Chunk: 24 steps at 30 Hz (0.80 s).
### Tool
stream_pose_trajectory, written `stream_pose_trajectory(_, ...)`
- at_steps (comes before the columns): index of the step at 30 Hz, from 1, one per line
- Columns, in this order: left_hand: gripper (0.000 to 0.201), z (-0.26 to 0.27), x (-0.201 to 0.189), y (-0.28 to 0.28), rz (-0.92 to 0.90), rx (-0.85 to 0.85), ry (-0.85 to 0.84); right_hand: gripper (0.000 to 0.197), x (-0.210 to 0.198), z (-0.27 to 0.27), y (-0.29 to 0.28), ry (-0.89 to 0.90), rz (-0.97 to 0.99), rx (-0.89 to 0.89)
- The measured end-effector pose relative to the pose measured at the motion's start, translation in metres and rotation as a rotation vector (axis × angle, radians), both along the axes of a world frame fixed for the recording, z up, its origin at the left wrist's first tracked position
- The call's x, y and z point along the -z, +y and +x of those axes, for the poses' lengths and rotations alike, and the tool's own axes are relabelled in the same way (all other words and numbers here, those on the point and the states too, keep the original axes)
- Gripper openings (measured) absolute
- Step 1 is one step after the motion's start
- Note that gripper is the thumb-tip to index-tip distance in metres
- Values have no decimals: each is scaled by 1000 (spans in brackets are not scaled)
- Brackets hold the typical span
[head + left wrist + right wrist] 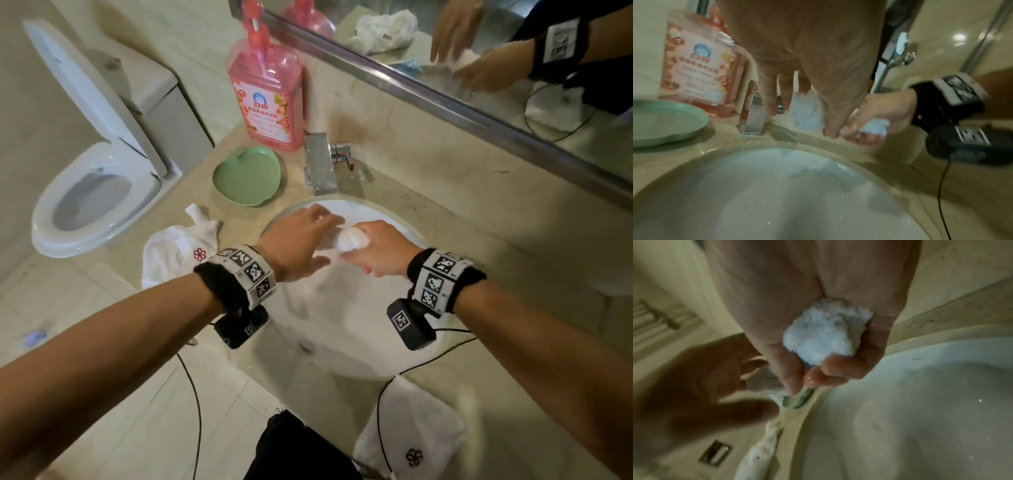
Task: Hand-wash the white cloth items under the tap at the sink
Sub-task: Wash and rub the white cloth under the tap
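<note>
Over the white sink basin (pixel 342 325) my right hand (pixel 373 250) grips a bunched, wet white cloth (pixel 352 240) in its fist. In the right wrist view the cloth (pixel 822 337) bulges from the curled fingers (pixel 830 369). My left hand (pixel 301 236) reaches in from the left with straight fingers lying against the cloth's free end (pixel 805 112). The chrome tap (pixel 320 164) stands just behind the hands; I see no stream from it. Droplets speckle the basin (pixel 777 194).
A second white cloth (pixel 178 246) lies on the counter left of the sink, a third (pixel 407 435) at the front right. A green dish (pixel 246 181) and a pink detergent bottle (pixel 267 89) stand behind. A toilet (pixel 92 198) is further left and a mirror (pixel 479 85) behind.
</note>
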<state>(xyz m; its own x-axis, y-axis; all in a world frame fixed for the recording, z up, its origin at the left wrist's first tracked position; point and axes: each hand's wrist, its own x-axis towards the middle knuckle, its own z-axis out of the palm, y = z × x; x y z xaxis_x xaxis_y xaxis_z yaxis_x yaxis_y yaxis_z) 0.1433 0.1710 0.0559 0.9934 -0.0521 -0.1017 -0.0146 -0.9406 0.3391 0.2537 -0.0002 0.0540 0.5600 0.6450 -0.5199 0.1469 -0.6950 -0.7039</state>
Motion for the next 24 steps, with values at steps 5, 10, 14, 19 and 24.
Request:
stream_pose_trajectory(5, 82, -6, -9, -11, 165, -28, -54, 28, -22, -11, 8, 329, 82, 89)
stream_pose_trajectory(10, 29, 4, -30, -5, 189, -31, -57, 36, -34, -23, 8, 565, 72, 116)
stream_pose_trajectory(14, 28, 10, -38, -1, 245, 69, -18, 33, -41, -27, 5, 475, 59, 48)
stream_pose_trajectory(19, 41, 13, -34, -5, 178, -17, 126, 30, -29, -33, 5, 120, 21, 14)
stream_pose_trajectory(24, 30, 10, -15, -16, 11, -115, 347, 28, -7, -36, 3, -219, -52, -164)
